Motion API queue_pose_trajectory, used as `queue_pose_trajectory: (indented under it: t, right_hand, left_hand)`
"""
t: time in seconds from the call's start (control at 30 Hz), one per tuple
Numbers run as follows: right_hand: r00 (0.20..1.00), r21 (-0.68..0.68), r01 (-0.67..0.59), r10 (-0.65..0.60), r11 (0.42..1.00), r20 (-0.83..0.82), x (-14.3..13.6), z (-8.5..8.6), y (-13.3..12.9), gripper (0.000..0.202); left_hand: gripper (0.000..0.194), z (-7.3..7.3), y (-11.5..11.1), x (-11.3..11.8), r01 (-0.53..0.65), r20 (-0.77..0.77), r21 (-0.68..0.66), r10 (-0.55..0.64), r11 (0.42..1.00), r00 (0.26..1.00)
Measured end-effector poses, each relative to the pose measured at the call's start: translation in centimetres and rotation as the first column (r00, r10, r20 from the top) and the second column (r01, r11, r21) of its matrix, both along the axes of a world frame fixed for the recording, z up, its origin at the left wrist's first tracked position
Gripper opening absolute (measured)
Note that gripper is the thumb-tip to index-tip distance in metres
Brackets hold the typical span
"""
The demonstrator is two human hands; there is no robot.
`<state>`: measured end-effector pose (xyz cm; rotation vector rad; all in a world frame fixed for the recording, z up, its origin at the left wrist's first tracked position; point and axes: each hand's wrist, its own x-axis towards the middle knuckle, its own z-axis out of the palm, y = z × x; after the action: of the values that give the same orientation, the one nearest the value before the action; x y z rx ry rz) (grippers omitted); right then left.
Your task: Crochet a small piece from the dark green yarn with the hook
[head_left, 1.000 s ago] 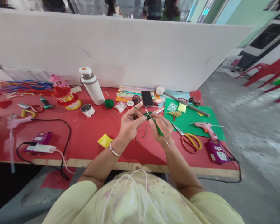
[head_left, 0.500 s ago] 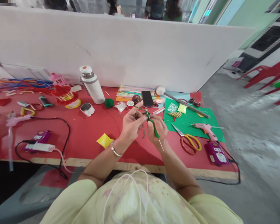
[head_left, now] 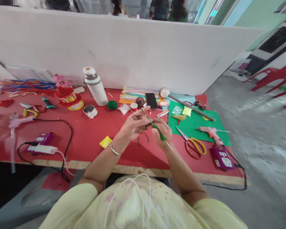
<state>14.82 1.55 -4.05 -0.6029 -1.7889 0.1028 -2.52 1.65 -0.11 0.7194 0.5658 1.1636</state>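
Observation:
My right hand (head_left: 164,133) is closed around a crochet hook (head_left: 160,133) with a green handle, its bare metal end slanting down toward my wrist. Close by on the left, my left hand (head_left: 133,126) pinches dark green yarn (head_left: 144,112), with a strand stretched over its raised index finger. The small worked piece between the hands is mostly covered by fingers. Loose yarn tails (head_left: 146,136) hang below. A green yarn ball (head_left: 112,105) lies beyond my left hand. Near my left wrist is a yellow packet (head_left: 105,142).
Scissors (head_left: 195,147), a pink glue gun (head_left: 212,133) and a purple power box (head_left: 222,158) lie to the right. A white flask (head_left: 97,90) and its cup (head_left: 90,111) stand at back left. Cables (head_left: 69,136) cross the left side. A white partition (head_left: 143,54) borders the table.
My left hand has shifted slightly left, opening a small gap between the hands. The crochet hook's lower end has swung a little to the right.

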Motion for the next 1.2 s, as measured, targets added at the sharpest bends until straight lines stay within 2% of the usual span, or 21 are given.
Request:
queue_pose_trajectory:
  t: [0.1,0.23,0.37,0.47,0.57,0.7,0.8,1.0,1.2]
  right_hand:
    - [1.000,0.009,0.005,-0.004,1.000,-0.021,0.0,-0.7,0.1,0.027]
    - [0.998,0.008,-0.048,0.047,0.999,0.045,0.9,-1.0,0.6,0.027]
    - [0.959,0.010,-0.161,0.154,0.987,0.237,2.7,0.1,1.0,0.027]
    - [0.917,-0.009,-0.197,0.188,0.980,0.352,3.9,1.4,1.0,0.024]
    - [0.899,0.015,-0.197,0.175,0.980,0.401,4.5,2.2,1.0,0.023]
    - [0.888,0.115,-0.193,0.124,0.974,0.442,5.0,2.5,1.1,0.022]
    - [0.869,0.127,-0.195,0.111,0.973,0.482,5.5,2.7,1.2,0.021]
    - [0.866,0.106,-0.190,0.116,0.976,0.487,6.4,3.2,0.8,0.019]
    - [0.901,0.097,-0.206,0.150,0.974,0.407,6.0,2.9,0.3,0.022]
  left_hand:
    - [0.065,-0.3,0.1,-0.1,-0.016,0.000,0.039,0.016,0.999,1.000]
    - [0.056,-0.2,0.3,-0.7,0.046,0.018,0.023,-0.046,0.999,0.999]
    - [0.056,0.2,0.4,-1.7,0.115,-0.055,-0.011,-0.115,0.993,0.992]
    - [0.058,0.4,0.6,-2.2,0.182,-0.101,-0.027,-0.183,0.983,0.978]
    - [0.056,0.3,0.7,-2.4,0.225,-0.096,-0.051,-0.229,0.973,0.969]
    - [0.051,0.2,0.7,-2.4,0.259,-0.079,-0.086,-0.266,0.962,0.961]
    - [0.049,0.3,0.7,-2.5,0.270,-0.097,-0.095,-0.279,0.958,0.955]
    - [0.046,0.9,0.6,-2.3,0.288,-0.118,-0.118,-0.301,0.950,0.946]
    - [0.044,1.0,0.7,-1.9,0.303,-0.100,-0.133,-0.317,0.944,0.943]
